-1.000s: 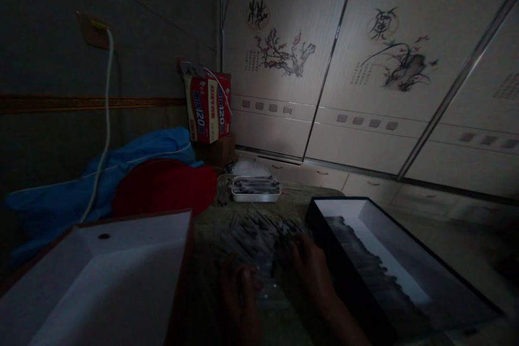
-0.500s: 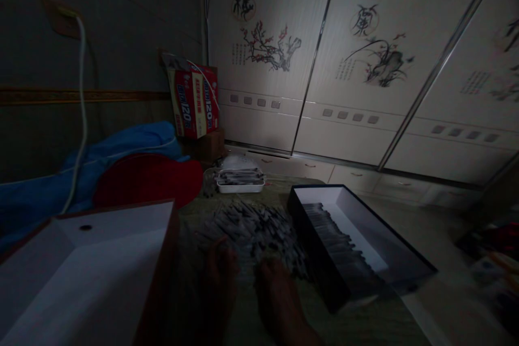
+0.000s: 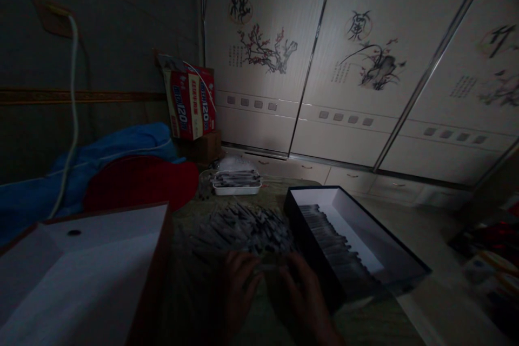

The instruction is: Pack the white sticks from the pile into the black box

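Both hands are close together in front of a loose pile of slim pens with pale barrels and dark ends. A thin, pale pen spans the gap between my fingertips. My left hand closes on its left end, with fingers bent. At the other end, my right hand pinches it between thumb and fingers. Dim light hides the finer detail. To the right, a dark-sided box with a white inside holds a row of similar pens along its left side.
On the left stands a brown-edged box with a white inside. A white tray of pens sits at the table's back. Red cloth and blue cloth lie behind the left box. A red carton stands by the wardrobe doors.
My hands have come up and turned inward, and the pale pen now shows between them. My right hand has shifted right. The whole view has moved slightly.
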{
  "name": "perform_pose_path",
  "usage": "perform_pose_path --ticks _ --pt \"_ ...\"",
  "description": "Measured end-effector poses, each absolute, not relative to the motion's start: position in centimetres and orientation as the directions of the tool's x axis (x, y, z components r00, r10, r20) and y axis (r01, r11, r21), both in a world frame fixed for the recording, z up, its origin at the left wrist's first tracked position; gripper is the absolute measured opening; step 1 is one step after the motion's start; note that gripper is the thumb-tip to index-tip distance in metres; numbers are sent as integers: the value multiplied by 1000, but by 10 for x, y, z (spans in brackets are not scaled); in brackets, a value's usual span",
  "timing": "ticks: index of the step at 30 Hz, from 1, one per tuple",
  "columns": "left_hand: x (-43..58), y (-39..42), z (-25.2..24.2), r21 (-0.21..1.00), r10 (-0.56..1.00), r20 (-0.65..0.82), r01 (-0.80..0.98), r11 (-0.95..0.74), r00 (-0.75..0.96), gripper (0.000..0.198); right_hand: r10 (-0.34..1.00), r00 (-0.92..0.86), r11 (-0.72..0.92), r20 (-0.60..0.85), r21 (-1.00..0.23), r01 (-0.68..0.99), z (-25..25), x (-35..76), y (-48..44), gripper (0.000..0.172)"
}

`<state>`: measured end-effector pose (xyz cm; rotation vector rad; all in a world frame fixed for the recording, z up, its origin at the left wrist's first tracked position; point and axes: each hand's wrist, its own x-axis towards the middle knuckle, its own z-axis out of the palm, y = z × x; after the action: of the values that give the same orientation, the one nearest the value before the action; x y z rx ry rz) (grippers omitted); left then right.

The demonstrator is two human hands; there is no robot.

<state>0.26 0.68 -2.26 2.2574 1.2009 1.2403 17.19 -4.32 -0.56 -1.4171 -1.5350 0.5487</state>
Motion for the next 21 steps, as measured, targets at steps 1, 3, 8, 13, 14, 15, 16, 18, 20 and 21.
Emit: perform_pose_path --ticks 1,3,8,13,14,15,16,18,20,21 --pt "3 7 -24 598 788 549 527 -604 280 18 931 120 243 346 -829 503 -4 172 -39 26" --pt "3 9 -28 634 808 540 518 -574 234 18 918 154 230 366 -806 546 -2 172 -27 30" --pt "3 20 -43 855 921 387 393 -339 -49 20 922 205 23 329 -573 819 -4 169 16 28" --pt "0 22 -38 950 964 235 239 -201 -122 20 943 201 -83 267 -396 915 -10 154 44 17" --pt "0 22 -37 956 966 224 222 -192 -130 20 944 204 -99 259 -366 925 -11 151 46 19" --pt "-1 21 -36 961 967 215 208 -184 -137 19 946 205 -111 251 -342 933 -10 148 47 21" --pt "-1 21 -35 965 968 205 196 -176 -142 19 949 204 -120 242 -322 939 -10 146 48 22" --pt "0 20 -35 973 972 181 173 -155 -151 20 955 201 -131 219 -297 946 -8 143 49 23" --pt "-1 21 -34 984 975 142 130 -120 -172 21 960 199 -138 197 -286 948 -5 143 47 23" --pt "-1 22 -32 990 975 119 103 -101 -189 21 962 198 -139 190 -284 949 -4 143 46 23"
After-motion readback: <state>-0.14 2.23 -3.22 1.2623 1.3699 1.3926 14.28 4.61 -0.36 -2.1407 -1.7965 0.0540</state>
